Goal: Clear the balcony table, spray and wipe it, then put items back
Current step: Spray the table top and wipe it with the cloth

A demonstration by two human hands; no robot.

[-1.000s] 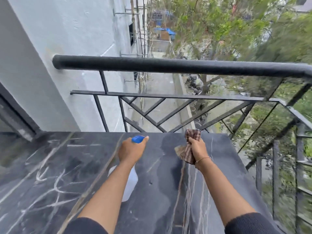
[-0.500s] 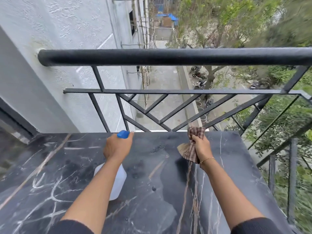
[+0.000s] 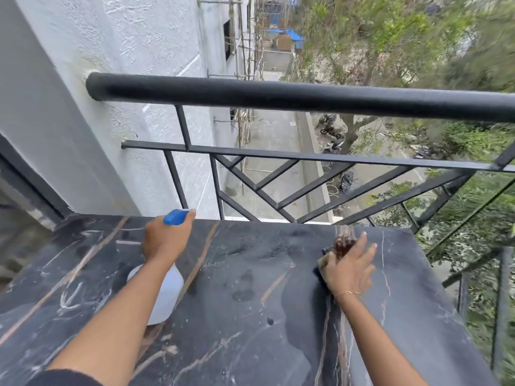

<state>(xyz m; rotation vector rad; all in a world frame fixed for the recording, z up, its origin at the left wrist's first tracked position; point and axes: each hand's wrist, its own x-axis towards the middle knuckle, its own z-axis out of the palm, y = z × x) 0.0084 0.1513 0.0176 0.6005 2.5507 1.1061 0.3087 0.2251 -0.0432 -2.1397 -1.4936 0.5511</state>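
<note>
The dark marble surface (image 3: 250, 316), veined in white and tan, fills the lower part of the view and ends at a black metal railing (image 3: 292, 97) whose thick top bar crosses the frame from a white textured wall (image 3: 125, 51) on the left. The left hand (image 3: 164, 240) is wrapped around the neck of a spray bottle (image 3: 167, 296), fingers closed about it, with the index finger lying along the blue spray head (image 3: 176, 217) that points toward the far edge of the surface; the bottle's white translucent body shows below the wrist, partly hidden by the forearm (whether its base touches the marble cannot be told). The right hand (image 3: 349, 267) lies flat with its fingers spread, palm pressing down on a cloth (image 3: 342, 245) near the far right corner of the surface; the cloth is blurred, brownish with a checked look, and most of it is covered by the hand, only a bunched end beyond the fingertips and a pale corner at the thumb side showing. A thin gold bracelet (image 3: 349, 293) circles the right wrist. Between the two hands the marble carries patches of fine droplets (image 3: 267, 253) and a few darker damp blotches. Dark sleeves show at both lower corners. Beyond the railing, far below, lie a paved lane, parked two-wheelers (image 3: 330, 129) and green trees (image 3: 390, 32).
</note>
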